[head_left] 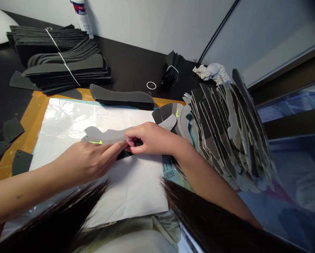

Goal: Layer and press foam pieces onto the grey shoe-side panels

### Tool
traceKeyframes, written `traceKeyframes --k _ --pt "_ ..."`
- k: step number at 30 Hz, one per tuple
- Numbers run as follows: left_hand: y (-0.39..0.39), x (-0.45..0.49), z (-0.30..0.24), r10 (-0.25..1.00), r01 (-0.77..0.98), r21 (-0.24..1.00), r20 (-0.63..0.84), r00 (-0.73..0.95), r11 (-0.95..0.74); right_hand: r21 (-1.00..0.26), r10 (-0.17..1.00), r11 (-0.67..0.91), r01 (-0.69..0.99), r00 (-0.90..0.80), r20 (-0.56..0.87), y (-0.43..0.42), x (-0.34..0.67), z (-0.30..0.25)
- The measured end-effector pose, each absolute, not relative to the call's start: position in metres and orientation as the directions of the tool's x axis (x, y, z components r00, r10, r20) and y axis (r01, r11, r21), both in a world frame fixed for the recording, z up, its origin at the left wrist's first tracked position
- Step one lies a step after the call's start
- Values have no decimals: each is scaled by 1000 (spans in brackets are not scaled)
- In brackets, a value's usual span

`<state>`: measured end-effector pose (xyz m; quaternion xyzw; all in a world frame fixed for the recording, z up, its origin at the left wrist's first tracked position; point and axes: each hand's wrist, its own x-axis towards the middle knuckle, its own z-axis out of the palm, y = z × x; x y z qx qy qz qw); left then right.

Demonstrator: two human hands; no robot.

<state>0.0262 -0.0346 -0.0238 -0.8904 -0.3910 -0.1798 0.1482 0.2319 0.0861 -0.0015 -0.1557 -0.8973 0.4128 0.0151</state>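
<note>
- Hair strands (54, 218) hang across bottom of view at 6 o'clock, partly hiding lower sheet.
- L hand (86, 165) at approx 7 o'clock, fingers extended, tips at lower edge of grey pc (104, 135); can't tell if gripping or just pressing.
- R hand (152, 138) comes in from 4 o'clock, fingers curled in a pinch on pc's right end, prob. to steady it.
- Grey pc lies flat at center on white plastic sheet (67, 119), neon swoosh (95, 142) at its left end, facing up, likely for easy viewing.
- Dark layer (123, 154) shows under pc, just below both hands.
- Orange mat (33, 130) under sheet, seemingly a work surface.
- Dark pcs (59, 66) stacked at 11 o'clock on black tabletop (131, 66), white string (64, 59) around them, prob. to keep sets together.
- Grey & dark pcs (225, 130) fanned in big pile at 3 o'clock, within R hand's reach.
- Loose dark pcs (13, 128) at 9 o'clock.
- Tied bundle (171, 68) & crumpled cloth (212, 72) at 1 o'clock; white bottle (82, 17) at 12.
</note>
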Motion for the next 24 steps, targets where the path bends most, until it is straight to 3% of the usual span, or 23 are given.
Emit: traceKeyframes --k 9,24 --pt "-34 24 -27 678 747 16 432 595 -665 -739 306 597 312 -940 -150 88 234 3" --pt "-35 23 -26 669 728 25 418 615 -686 -749 268 583 314 -945 -187 97 240 7"
